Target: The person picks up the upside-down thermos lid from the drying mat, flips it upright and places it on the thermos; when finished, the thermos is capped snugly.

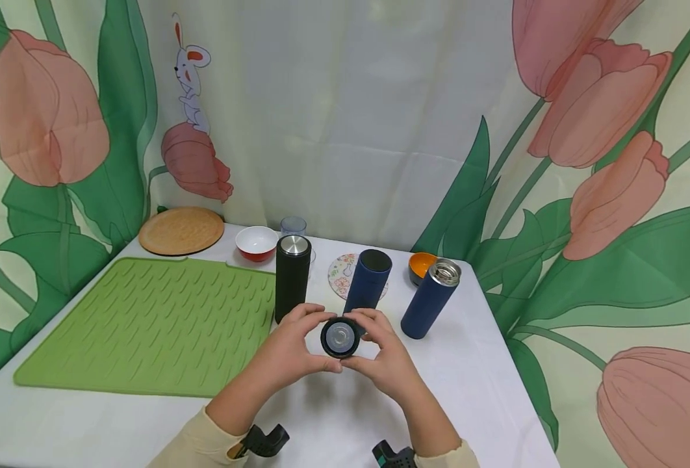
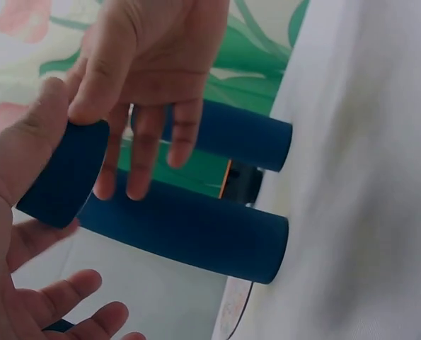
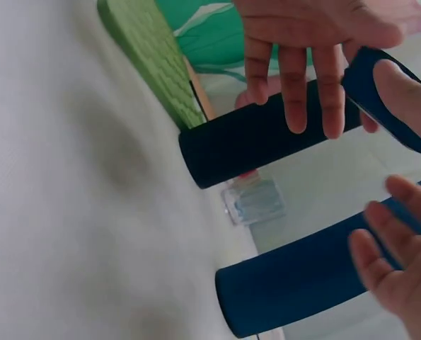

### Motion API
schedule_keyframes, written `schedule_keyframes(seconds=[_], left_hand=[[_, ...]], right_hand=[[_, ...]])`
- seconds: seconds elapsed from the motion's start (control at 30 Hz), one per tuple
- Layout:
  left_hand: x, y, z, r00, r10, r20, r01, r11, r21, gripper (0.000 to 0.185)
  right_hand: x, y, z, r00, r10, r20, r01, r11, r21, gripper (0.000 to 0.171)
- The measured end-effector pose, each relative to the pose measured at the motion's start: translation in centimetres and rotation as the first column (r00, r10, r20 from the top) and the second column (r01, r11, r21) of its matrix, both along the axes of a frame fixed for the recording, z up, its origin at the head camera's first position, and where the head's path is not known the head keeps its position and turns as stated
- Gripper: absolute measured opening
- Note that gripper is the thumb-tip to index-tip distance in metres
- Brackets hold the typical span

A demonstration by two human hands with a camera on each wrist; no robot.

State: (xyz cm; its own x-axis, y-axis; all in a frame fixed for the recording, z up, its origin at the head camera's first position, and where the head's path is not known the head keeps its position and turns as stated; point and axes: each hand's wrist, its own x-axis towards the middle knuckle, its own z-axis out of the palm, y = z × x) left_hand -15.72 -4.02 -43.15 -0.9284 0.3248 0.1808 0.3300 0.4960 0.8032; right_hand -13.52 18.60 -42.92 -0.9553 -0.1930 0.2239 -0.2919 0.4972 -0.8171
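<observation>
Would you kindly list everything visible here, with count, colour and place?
lid: 1, dark blue with clear centre, held between both hands above the table
blue flasks: 2, dark blue, open, standing behind the hands
black flask: 1, black with silver cap, at the mat's right edge
mat: 1, green, ribbed, left half of the table
wooden plate: 1, tan, far left corner
red bowl: 1, red with white inside, beside the plate
glass: 1, clear, behind the black flask
coaster: 1, floral, behind the blue flasks
orange bowl: 1, orange inside, far right
table: 1, white
left hand: 1, holds the lid
right hand: 1, holds the lid
</observation>
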Motion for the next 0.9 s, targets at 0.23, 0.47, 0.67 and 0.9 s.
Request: schedule_keyframes(seconds=[0.23,0.47,0.67,0.9], left_hand=[[-0.2,-0.1,0.5,0.997,0.003,0.083,-0.014,0.992,0.129,0.026],[-0.8,-0.5,0.9,0.939,-0.200,0.280,0.115,0.949,0.292,0.048],[-0.7,-0.5,1.1,0.860,-0.358,0.364,0.181,0.880,0.439,0.057],[-0.4,-0.3,0.8,0.896,-0.282,0.344,0.093,0.875,0.476,0.052]], right_hand=[[0.3,-0.1,0.0,0.936,0.031,-0.352,0.020,0.990,0.140,0.074],[0.1,-0.5,0.0,0.700,0.217,-0.680,0.044,0.938,0.344,0.080],[0.3,-0.6,-0.1,0.682,0.210,-0.701,0.079,0.931,0.356,0.079],[0.6,-0.7,-0.6,0.755,0.121,-0.645,0.070,0.962,0.263,0.067]])
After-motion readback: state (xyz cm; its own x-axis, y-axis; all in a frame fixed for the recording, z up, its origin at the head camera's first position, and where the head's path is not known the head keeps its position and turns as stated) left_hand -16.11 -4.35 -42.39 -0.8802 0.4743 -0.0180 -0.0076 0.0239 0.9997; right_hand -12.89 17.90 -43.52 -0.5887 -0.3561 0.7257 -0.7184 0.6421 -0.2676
